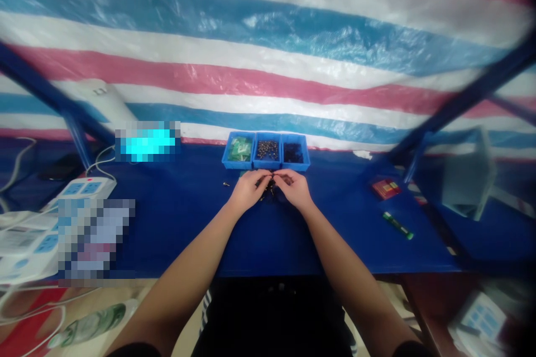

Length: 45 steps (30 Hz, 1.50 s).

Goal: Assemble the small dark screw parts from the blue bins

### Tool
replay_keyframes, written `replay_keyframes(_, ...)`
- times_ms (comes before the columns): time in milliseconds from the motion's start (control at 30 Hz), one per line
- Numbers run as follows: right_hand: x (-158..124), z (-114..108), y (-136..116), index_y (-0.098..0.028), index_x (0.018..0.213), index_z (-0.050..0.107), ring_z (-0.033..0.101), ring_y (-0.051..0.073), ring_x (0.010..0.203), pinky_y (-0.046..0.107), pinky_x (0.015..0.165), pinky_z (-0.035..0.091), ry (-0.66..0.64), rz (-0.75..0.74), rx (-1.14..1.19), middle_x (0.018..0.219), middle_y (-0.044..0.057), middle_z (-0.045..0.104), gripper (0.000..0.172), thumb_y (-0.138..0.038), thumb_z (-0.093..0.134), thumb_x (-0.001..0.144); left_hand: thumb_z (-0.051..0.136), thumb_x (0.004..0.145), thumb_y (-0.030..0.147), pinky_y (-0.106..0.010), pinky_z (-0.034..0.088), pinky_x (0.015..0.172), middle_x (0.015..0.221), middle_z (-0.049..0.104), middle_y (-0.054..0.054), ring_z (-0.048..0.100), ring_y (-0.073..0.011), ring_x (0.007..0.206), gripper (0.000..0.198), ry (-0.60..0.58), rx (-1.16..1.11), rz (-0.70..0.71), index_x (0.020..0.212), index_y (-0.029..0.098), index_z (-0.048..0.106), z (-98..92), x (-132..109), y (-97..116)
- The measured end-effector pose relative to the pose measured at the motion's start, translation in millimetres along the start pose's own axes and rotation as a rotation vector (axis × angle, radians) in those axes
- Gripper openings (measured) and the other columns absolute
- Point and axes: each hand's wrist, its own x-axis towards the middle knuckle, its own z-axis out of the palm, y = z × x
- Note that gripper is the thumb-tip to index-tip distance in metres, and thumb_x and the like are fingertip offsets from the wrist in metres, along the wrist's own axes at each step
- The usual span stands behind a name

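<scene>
Small parts [271, 192] are heaped just nearer than the 3 blue bins [262, 165], partly covered by the left hand [251, 187] and right hand [292, 183]. Fingers are curled inward; whether anything is pinched cannot be told. Stocked bins suggest much is left; finished pieces cannot be distinguished. No lettering can be read.

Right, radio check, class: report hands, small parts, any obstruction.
Left hand and right hand close together, exact grip unclear. Small dark and brassy parts beneath them on blue tabletop. Three blue plastic bins just beyond; no obstruction visible.
</scene>
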Motion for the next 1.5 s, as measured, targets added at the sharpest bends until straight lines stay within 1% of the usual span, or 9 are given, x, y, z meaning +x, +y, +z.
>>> replay_keyframes(133, -1.0, 0.5, -2.0, -0.020, 0.103, 0.070, 0.066, 0.017, 0.071, 0.031, 0.070, 0.055, 0.001, -0.025, -0.011, 0.087, 0.005, 0.072, 0.028, -0.036, 0.066, 0.079, 0.050, 0.095, 0.036, -0.030, 0.050, 0.077, 0.095, 0.072, -0.002, 0.065, -0.0174, 0.085, 0.022, -0.008, 0.021, 0.000, 0.099, 0.023, 0.067, -0.2, 0.5, 0.1)
replay_keyframes(267, -1.1, 0.4, -2.5, -0.020, 0.094, 0.072, 0.065, 0.017, 0.069, 0.030, 0.068, 0.055, 0.010, -0.043, -0.065, 0.083, 0.005, 0.072, 0.023, -0.036, 0.065, 0.080, 0.050, 0.095, 0.037, -0.031, 0.049, 0.077, 0.092, 0.072, -0.001, 0.064, -0.0177, 0.082, 0.022, -0.031, 0.056, -0.015, 0.100, 0.024, 0.067, -1.3, 1.3, 2.2)
replay_keyframes(433, -0.6, 1.0, 0.3, -0.020, 0.092, 0.072, 0.067, 0.018, 0.073, 0.031, 0.071, 0.055, 0.003, -0.036, -0.093, 0.087, 0.005, 0.073, 0.023, -0.038, 0.064, 0.080, 0.051, 0.094, 0.038, -0.032, 0.048, 0.078, 0.085, 0.071, 0.000, 0.063, -0.0178, 0.079, 0.022, -0.034, 0.062, -0.048, 0.104, 0.025, 0.066, -2.4, 1.8, 2.4)
replay_keyframes(667, -1.1, 1.3, -1.7, -0.019, 0.098, 0.072, 0.068, 0.019, 0.077, 0.032, 0.074, 0.056, -0.011, -0.046, -0.090, 0.090, 0.006, 0.074, 0.027, -0.038, 0.064, 0.080, 0.045, 0.096, 0.040, -0.032, 0.047, 0.078, 0.091, 0.071, -0.001, 0.062, -0.0186, 0.081, 0.027, -0.065, 0.088, -0.061, 0.098, 0.024, 0.066, -1.8, 1.4, 1.6)
replay_keyframes(767, -1.3, 0.9, -0.8, -0.019, 0.096, 0.072, 0.068, 0.019, 0.076, 0.032, 0.074, 0.055, 0.000, -0.046, -0.097, 0.090, 0.006, 0.074, 0.025, -0.038, 0.064, 0.080, 0.045, 0.096, 0.041, -0.032, 0.047, 0.077, 0.089, 0.071, -0.002, 0.062, -0.0187, 0.082, 0.028, -0.053, 0.083, -0.050, 0.096, 0.023, 0.067, -1.3, 1.6, 1.4)
replay_keyframes(967, -1.6, 0.2, -2.0, -0.020, 0.095, 0.073, 0.068, 0.019, 0.079, 0.033, 0.077, 0.055, 0.013, -0.033, -0.099, 0.091, 0.005, 0.074, 0.024, -0.037, 0.064, 0.081, 0.052, 0.093, 0.039, -0.032, 0.049, 0.076, 0.084, 0.071, -0.002, 0.064, -0.0182, 0.078, 0.022, -0.018, 0.044, -0.024, 0.100, 0.024, 0.068, -1.2, 1.6, 0.3)
replay_keyframes(1133, -2.2, -0.6, -6.5, -0.020, 0.096, 0.073, 0.068, 0.019, 0.078, 0.033, 0.077, 0.055, 0.015, -0.028, -0.094, 0.092, 0.006, 0.074, 0.024, -0.036, 0.064, 0.081, 0.050, 0.094, 0.038, -0.032, 0.049, 0.077, 0.087, 0.071, -0.002, 0.064, -0.0183, 0.081, 0.023, -0.019, 0.053, -0.025, 0.096, 0.023, 0.068, 0.3, 0.7, -0.5)
replay_keyframes(1300, -1.2, -0.7, -5.0, -0.020, 0.096, 0.073, 0.068, 0.019, 0.078, 0.033, 0.077, 0.055, 0.011, -0.047, -0.109, 0.092, 0.006, 0.074, 0.023, -0.036, 0.064, 0.081, 0.050, 0.094, 0.038, -0.032, 0.049, 0.076, 0.087, 0.072, -0.002, 0.064, -0.0185, 0.081, 0.023, -0.022, 0.070, -0.036, 0.095, 0.023, 0.068, 0.4, 1.7, -1.2)
replay_keyframes(1500, 0.5, -0.4, -5.9, -0.020, 0.092, 0.073, 0.066, 0.017, 0.072, 0.031, 0.071, 0.055, 0.021, -0.012, -0.043, 0.086, 0.005, 0.073, 0.023, -0.038, 0.066, 0.079, 0.053, 0.093, 0.038, -0.034, 0.049, 0.080, 0.089, 0.072, -0.003, 0.065, -0.0187, 0.082, 0.022, 0.019, 0.056, -0.008, 0.099, 0.023, 0.068, 1.4, 1.2, -1.3)
